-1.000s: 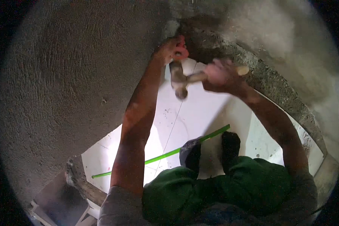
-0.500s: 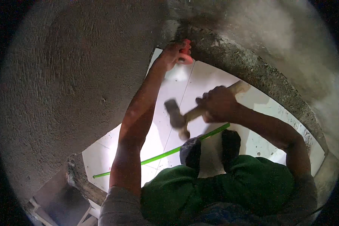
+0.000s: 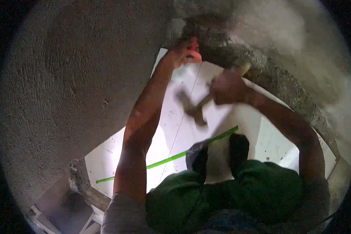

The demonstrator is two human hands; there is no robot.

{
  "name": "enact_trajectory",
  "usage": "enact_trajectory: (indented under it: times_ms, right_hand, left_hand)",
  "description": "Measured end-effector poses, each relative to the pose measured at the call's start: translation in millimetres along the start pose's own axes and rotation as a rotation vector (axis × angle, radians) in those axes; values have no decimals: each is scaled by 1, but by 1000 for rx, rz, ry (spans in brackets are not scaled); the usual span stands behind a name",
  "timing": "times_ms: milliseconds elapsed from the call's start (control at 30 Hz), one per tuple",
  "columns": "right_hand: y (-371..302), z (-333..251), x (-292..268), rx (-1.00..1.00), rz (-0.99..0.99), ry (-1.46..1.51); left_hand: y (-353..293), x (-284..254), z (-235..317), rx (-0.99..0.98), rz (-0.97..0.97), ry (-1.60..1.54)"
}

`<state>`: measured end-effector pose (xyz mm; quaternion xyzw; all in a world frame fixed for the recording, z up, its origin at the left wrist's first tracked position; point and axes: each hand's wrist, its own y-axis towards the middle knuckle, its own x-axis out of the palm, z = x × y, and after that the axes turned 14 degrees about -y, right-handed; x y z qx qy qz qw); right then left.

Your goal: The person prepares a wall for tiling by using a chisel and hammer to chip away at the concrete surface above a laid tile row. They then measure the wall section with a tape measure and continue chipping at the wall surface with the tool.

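My left hand (image 3: 176, 56) is wrapped round the red guarded grip of a chisel (image 3: 194, 57), down in the corner where the wall meets the floor. The chisel's tip cannot be made out in the dark there. My right hand (image 3: 231, 87) grips the wooden handle of a hammer (image 3: 192, 107), whose head is blurred by motion. That head hangs over the white tiles, below the chisel and apart from it. Part of the handle sticks out past my fist toward the rough strip along the wall.
White floor tiles (image 3: 273, 136) lie under me. A bright green strip (image 3: 171, 158) crosses them by my dark shoes (image 3: 238, 150). Rough plastered wall (image 3: 78, 85) rises at left, and a broken-edged mortar band (image 3: 269, 68) runs along the far right wall. A pale frame (image 3: 91, 220) stands lower left.
My right hand has risen toward the far wall, and the hammer head has swung slightly up and right. The left hand and chisel have stayed nearly in place.
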<state>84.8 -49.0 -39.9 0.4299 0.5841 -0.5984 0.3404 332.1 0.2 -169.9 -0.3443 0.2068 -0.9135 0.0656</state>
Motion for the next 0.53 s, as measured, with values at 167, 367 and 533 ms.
enact_trajectory:
  times_ms: [167, 367, 533]
  right_hand:
    - [-4, 1, 28, 236, 594, -6]
    - [-8, 2, 2, -8, 131, 32]
    - [9, 3, 2, 300, 83, 104]
  left_hand:
    - [39, 3, -14, 19, 130, 64]
    - [39, -14, -2, -35, -118, -30]
    - [35, -3, -5, 3, -50, -122]
